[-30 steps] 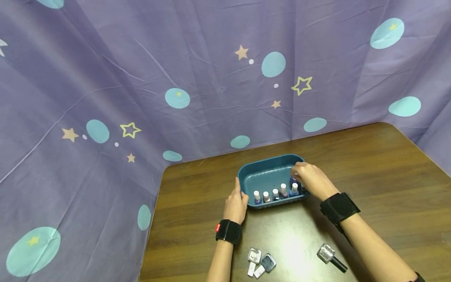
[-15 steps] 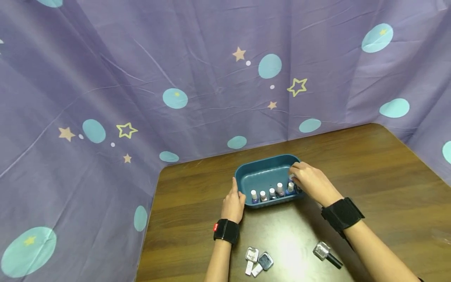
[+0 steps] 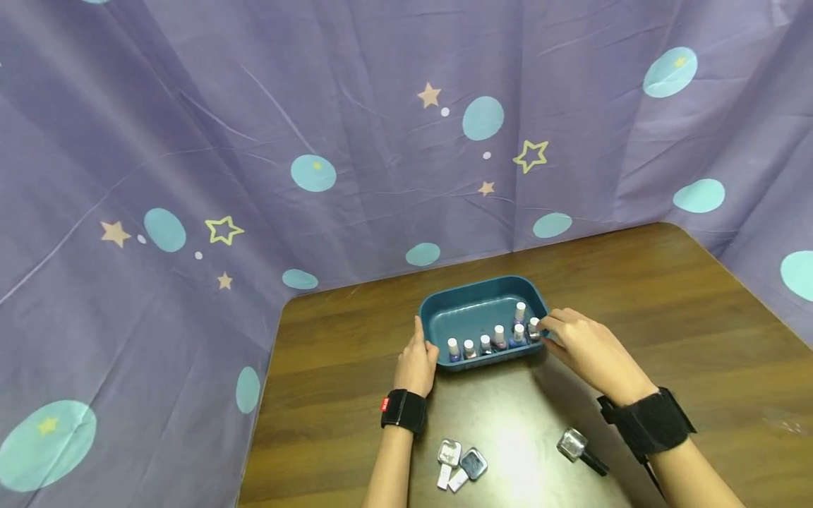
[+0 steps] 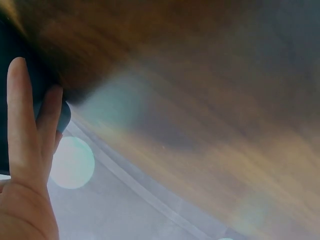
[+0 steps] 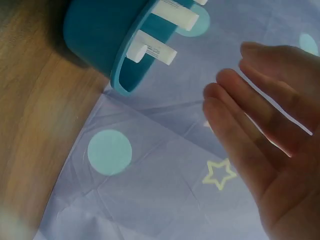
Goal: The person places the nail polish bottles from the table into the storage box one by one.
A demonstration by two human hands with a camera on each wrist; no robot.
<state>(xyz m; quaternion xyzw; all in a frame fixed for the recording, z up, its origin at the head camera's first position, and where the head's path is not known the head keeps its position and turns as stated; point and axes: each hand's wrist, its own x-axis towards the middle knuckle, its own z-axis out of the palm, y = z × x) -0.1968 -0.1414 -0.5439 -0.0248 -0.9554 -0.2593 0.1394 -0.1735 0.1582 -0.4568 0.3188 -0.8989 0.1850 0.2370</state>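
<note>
A teal plastic basket point(image 3: 466, 321) on the table holds several small nail polish bottles with white caps. Most stand along the near wall; one purple bottle point(image 3: 519, 315) stands behind them at the right. My left hand point(image 3: 416, 363) rests against the basket's left end, index finger straight along the rim. At the right end, my right hand point(image 3: 587, 349) is just outside the rim, close to the rightmost bottle point(image 3: 534, 329). In the right wrist view its fingers are relaxed and apart from the caps, with nothing between them.
Two white-capped nail polish bottles, one clear silvery point(image 3: 449, 454) and one dark point(image 3: 473, 464), lie on the near part of the wooden table point(image 3: 336, 367). A black-capped glitter bottle point(image 3: 573, 444) lies near my right forearm. A purple curtain point(image 3: 368, 212) hangs behind.
My right hand has let go of the purple bottle at the basket's back right and drawn out to the right. My left hand stays at the basket's left end. The head view has shifted slightly.
</note>
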